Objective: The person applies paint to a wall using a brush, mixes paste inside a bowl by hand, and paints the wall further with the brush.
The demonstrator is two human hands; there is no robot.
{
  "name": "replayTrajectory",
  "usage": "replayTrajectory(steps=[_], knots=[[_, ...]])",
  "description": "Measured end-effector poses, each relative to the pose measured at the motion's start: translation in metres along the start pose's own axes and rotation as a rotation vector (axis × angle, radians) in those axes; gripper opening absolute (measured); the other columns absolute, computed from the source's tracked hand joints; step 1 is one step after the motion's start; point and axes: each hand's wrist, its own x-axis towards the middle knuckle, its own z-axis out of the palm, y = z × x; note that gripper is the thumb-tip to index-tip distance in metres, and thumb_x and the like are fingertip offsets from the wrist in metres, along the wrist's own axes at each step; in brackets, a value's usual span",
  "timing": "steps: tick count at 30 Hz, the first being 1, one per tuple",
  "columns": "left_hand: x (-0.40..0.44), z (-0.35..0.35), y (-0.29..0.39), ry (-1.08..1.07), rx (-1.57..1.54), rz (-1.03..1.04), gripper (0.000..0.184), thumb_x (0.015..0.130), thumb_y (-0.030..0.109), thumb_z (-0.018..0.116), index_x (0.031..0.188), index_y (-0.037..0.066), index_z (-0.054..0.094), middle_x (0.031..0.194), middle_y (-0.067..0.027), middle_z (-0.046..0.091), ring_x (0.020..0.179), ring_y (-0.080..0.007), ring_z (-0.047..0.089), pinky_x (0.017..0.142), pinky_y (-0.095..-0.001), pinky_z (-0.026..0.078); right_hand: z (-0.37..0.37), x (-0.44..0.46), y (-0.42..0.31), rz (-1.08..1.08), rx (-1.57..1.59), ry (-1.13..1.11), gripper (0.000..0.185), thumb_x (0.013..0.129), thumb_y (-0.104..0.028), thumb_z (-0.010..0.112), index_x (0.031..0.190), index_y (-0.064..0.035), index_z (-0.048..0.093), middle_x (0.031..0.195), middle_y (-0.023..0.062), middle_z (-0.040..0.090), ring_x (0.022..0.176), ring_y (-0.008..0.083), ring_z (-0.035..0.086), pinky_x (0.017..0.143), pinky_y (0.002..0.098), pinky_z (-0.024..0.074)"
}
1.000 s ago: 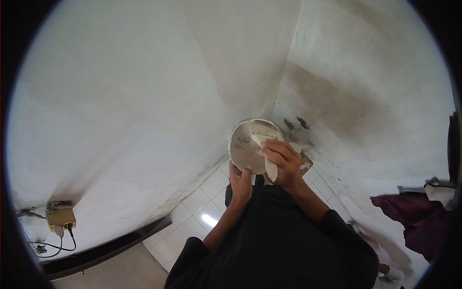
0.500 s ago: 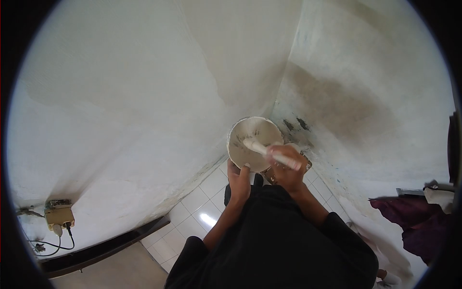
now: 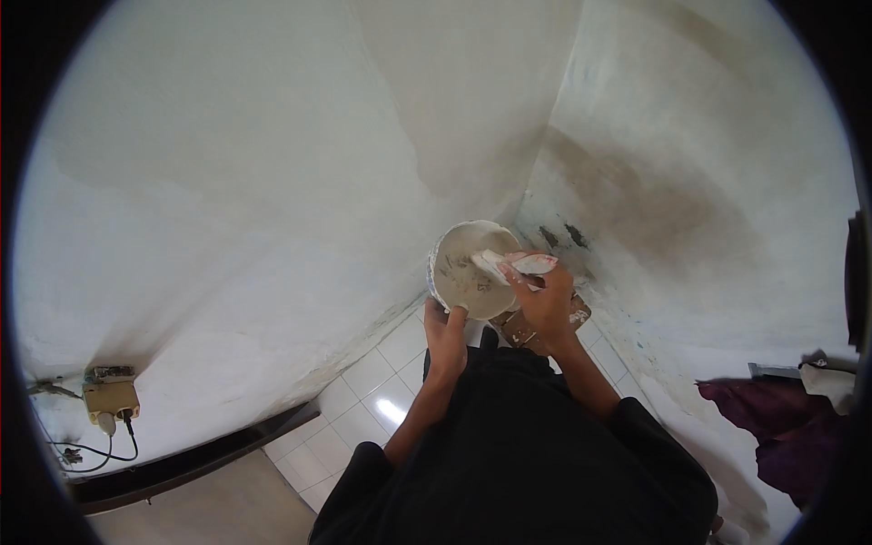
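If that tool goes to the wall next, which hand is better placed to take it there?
Probably the right hand: its fingers grip the tool at the bucket, beside the right-hand wall. The left hand is busy holding the bucket's near side.

The left hand [image 3: 445, 340] holds the rim of a round, pale-crusted bucket [image 3: 474, 271] near the corner of two patchy walls [image 3: 272, 182]. The right hand [image 3: 543, 295] grips a whitish tool [image 3: 516, 264], its far end inside the bucket. White tiles [image 3: 370, 373] cover the floor below; a socket box [image 3: 111, 400] with plugged cables sits on the wall at image left.
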Motion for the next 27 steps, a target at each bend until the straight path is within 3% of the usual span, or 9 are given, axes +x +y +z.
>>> replayTrajectory(steps=[5, 10, 14, 16, 17, 19, 22, 25, 27], knots=[[0.008, -0.007, -0.015, 0.025, -0.011, 0.023, 0.041, 0.087, 0.002, 0.055, 0.125, -0.008, 0.043, 0.12, -0.0166, 0.056, 0.11, -0.0215, 0.056, 0.094, -0.0315, 0.045, 0.003, 0.0, 0.008, -0.014, -0.101, -0.026, 0.017, 0.082, -0.008, 0.075, 0.094, 0.0024, 0.069, 0.088, 0.0121, 0.07, 0.077, 0.0153, 0.068, 0.064, 0.0282, 0.0537], [0.022, -0.016, -0.02, 0.078, 0.009, -0.048, 0.042, 0.088, 0.004, 0.053, 0.127, -0.008, 0.042, 0.121, -0.017, 0.055, 0.111, -0.0231, 0.058, 0.093, -0.0343, 0.049, -0.001, 0.009, 0.028, 0.284, -0.091, -0.106, 0.02, 0.083, -0.013, 0.075, 0.093, 0.0032, 0.069, 0.087, 0.0116, 0.071, 0.077, 0.0125, 0.067, 0.064, 0.0283, 0.0525], [0.028, -0.034, -0.032, 0.168, -0.024, -0.169, 0.041, 0.089, 0.004, 0.052, 0.126, -0.009, 0.041, 0.12, -0.0179, 0.055, 0.109, -0.0247, 0.059, 0.094, -0.0367, 0.05, 0.001, -0.003, 0.072, 0.35, -0.006, -0.049, 0.022, 0.085, -0.014, 0.074, 0.1, 0.0016, 0.068, 0.092, 0.0089, 0.07, 0.079, 0.0132, 0.067, 0.066, 0.0289, 0.0542], [0.039, -0.048, -0.045, 0.163, -0.054, -0.177, 0.041, 0.089, 0.004, 0.051, 0.126, -0.009, 0.04, 0.121, -0.0185, 0.055, 0.108, -0.0256, 0.06, 0.094, -0.0371, 0.05, 0.006, -0.006, 0.084, 0.762, 0.5, 0.131, 0.022, 0.088, -0.014, 0.071, 0.106, -0.0032, 0.065, 0.097, 0.0065, 0.069, 0.083, 0.0164, 0.068, 0.071, 0.0303, 0.056], [0.044, -0.056, -0.052, 0.165, -0.086, -0.195, 0.041, 0.089, 0.004, 0.05, 0.126, -0.008, 0.04, 0.121, -0.019, 0.055, 0.108, -0.0265, 0.06, 0.094, -0.0376, 0.05, 0.009, -0.008, 0.095, 0.759, 0.507, 0.137, 0.022, 0.088, -0.014, 0.071, 0.106, -0.0032, 0.065, 0.097, 0.0065, 0.069, 0.083, 0.0164, 0.068, 0.071, 0.0303, 0.056], [0.055, -0.059, -0.055, 0.173, -0.076, -0.182, 0.039, 0.089, 0.004, 0.049, 0.125, -0.008, 0.041, 0.121, -0.0189, 0.055, 0.108, -0.0272, 0.06, 0.094, -0.0377, 0.05, 0.017, -0.011, 0.123, 0.893, 0.942, 0.284, 0.021, 0.091, -0.014, 0.068, 0.11, -0.0068, 0.06, 0.1, 0.0057, 0.067, 0.09, 0.0191, 0.066, 0.082, 0.0342, 0.0553], [0.066, -0.067, -0.062, 0.217, -0.091, -0.166, 0.038, 0.089, 0.004, 0.05, 0.125, -0.007, 0.042, 0.121, -0.0175, 0.056, 0.108, -0.0269, 0.06, 0.094, -0.0382, 0.05, 0.036, -0.011, 0.171, 0.806, 1.068, 0.355, 0.02, 0.092, -0.014, 0.066, 0.109, -0.0072, 0.057, 0.101, 0.0063, 0.065, 0.096, 0.0189, 0.064, 0.091, 0.0364, 0.0515], [0.073, -0.081, -0.071, 0.224, -0.027, -0.123, 0.038, 0.089, 0.005, 0.05, 0.125, -0.005, 0.042, 0.122, -0.0165, 0.055, 0.109, -0.0264, 0.06, 0.094, -0.0387, 0.05, 0.061, 0.0, 0.219, 0.824, 1.157, 0.385, 0.02, 0.094, -0.015, 0.065, 0.112, -0.0105, 0.058, 0.11, 0.0038, 0.064, 0.101, 0.0155, 0.062, 0.089, 0.0293, 0.0519], [0.072, -0.093, -0.078, 0.259, -0.016, -0.145, 0.037, 0.089, 0.006, 0.051, 0.124, -0.003, 0.043, 0.122, -0.0162, 0.055, 0.109, -0.0255, 0.059, 0.094, -0.0391, 0.05, 0.078, 0.01, 0.243, 0.82, 1.184, 0.416, 0.023, 0.093, -0.015, 0.066, 0.114, -0.0105, 0.057, 0.111, 0.0038, 0.064, 0.102, 0.0154, 0.061, 0.091, 0.0301, 0.0512]])
